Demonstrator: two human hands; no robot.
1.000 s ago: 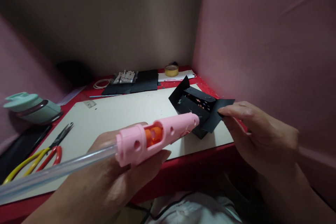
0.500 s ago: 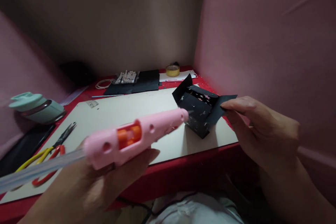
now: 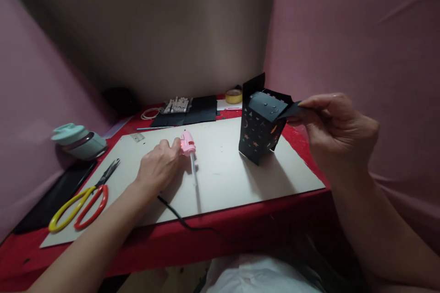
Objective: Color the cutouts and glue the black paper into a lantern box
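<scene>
My left hand (image 3: 160, 165) is closed around the grip of a pink hot glue gun (image 3: 187, 143), low over the white board (image 3: 216, 192). A clear glue stick (image 3: 193, 169) juts from the gun's back end toward me. With thumb and fingers, my right hand (image 3: 338, 132) pinches a flap of a black paper box (image 3: 256, 130). Small star, moon and triangle cut-outs dot the box's side. Its top flaps stand partly open, and shiny drops of what looks like glue sit on the inner flap. Whether the box's base rests on the board I cannot tell.
Scissors (image 3: 91, 201) with yellow and red handles lie at left, near a mint-lidded bottle (image 3: 80, 142) and a dark flat object (image 3: 55, 197). Behind are white markers (image 3: 178, 105), black sheets (image 3: 202, 109) and a yellow tape roll (image 3: 233, 96). A black cord (image 3: 182, 222) crosses the front edge.
My left hand has carried the glue gun away from the box, down to the board and farther from me. My right hand has raised and turned the box so its cut-out side shows.
</scene>
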